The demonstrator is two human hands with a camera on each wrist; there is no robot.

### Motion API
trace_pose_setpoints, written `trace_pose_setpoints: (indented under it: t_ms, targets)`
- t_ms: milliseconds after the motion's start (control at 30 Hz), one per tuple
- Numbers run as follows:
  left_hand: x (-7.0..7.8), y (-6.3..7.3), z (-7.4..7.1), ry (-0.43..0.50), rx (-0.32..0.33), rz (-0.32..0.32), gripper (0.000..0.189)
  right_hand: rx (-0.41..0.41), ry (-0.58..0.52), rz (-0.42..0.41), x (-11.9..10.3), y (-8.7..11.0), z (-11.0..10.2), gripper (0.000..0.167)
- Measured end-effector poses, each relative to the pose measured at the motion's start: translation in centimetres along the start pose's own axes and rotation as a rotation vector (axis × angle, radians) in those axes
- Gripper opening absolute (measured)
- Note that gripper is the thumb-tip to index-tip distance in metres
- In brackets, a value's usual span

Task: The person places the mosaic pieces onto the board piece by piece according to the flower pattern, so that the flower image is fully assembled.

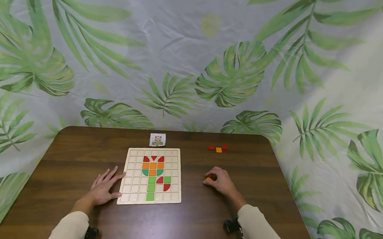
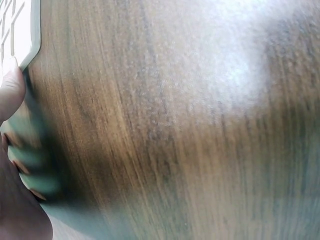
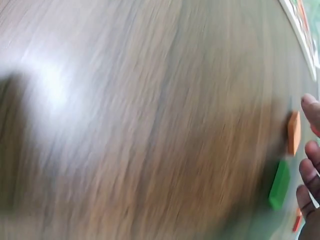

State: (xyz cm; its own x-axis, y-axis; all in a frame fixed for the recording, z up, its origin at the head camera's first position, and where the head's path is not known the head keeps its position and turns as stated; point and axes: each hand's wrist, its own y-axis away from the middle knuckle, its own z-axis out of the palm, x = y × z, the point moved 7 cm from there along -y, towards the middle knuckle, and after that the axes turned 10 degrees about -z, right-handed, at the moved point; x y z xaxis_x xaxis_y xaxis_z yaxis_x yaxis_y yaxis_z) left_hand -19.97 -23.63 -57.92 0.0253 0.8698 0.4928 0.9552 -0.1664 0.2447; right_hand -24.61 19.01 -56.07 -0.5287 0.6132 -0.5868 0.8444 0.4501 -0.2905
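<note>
My left hand (image 1: 102,190) lies spread beside the wooden grid board (image 1: 132,188), its thumb and index fingertips on the left rim. The left wrist view shows the thumb (image 2: 12,92) at a board corner. Red, orange, teal and green tiles form a tulip shape on the grid. To the right of the board, my right hand (image 1: 221,180) has thumb and fingers curled about an orange tile (image 1: 209,179), pinching it low over the table. From the right wrist, an orange block (image 3: 294,133) and a green block (image 3: 280,185) appear close by the fingers; the head view hides the green one.
A small picture card (image 1: 157,139) with a tulip pattern lies behind the board. Toward the back right are an orange square (image 1: 218,149) and two red pieces, one of them a red triangle (image 1: 225,147). A leaf-print cloth (image 1: 181,61) hangs behind the dark wooden table (image 1: 192,220).
</note>
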Motion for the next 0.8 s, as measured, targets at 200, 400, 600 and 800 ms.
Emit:
trace_pose_setpoints:
  t_ms: [200, 400, 600, 800]
  targets:
    - [0.0, 0.1, -0.2, 0.001, 0.003, 0.002, 0.076, -0.021, 0.021, 0.097, 1.3, 0.8, -0.3, 0.029]
    - [0.1, 0.2, -0.1, 0.003, 0.0, 0.002, 0.077, -0.051, 0.031, 0.157, 1.5, 1.0, 0.0, 0.028]
    - [0.0, 0.1, 0.1, -0.005, 0.0, -0.003, 0.077, -0.068, 0.035, 0.177, 1.7, 1.0, 0.2, 0.02]
    - [0.0, 0.0, 0.0, 0.012, 0.014, 0.007, 0.077, -0.096, -0.001, 0.16, 1.5, 0.8, 0.5, 0.02]
